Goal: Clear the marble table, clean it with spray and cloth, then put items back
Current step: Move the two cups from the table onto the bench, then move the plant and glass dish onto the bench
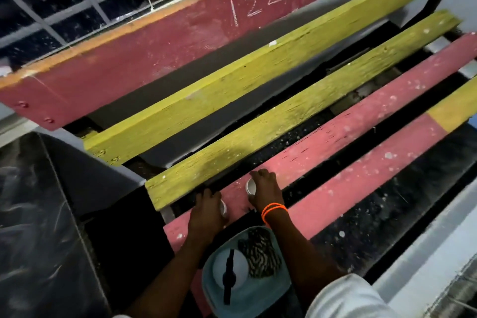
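Note:
My left hand (206, 210) grips a small white cup (223, 208) standing on a pink slat (335, 137) of a wooden bench. Just to the right, my right hand (264, 190), with orange bands on the wrist, grips a second small white cup (250, 186) on the same slat. Below my hands a teal tray (258, 294) rests on the front slat. It holds a white bowl (242, 266), a black wristwatch (229, 276) lying across the bowl, and a striped dark cloth (260, 253).
The bench has yellow slats (258, 147) behind my hands and a pink backrest (154, 46) marked 1228. Dark gaps run between the slats. A dark glossy surface (33, 214) lies to the left, and a barred window (51, 2) is behind the bench.

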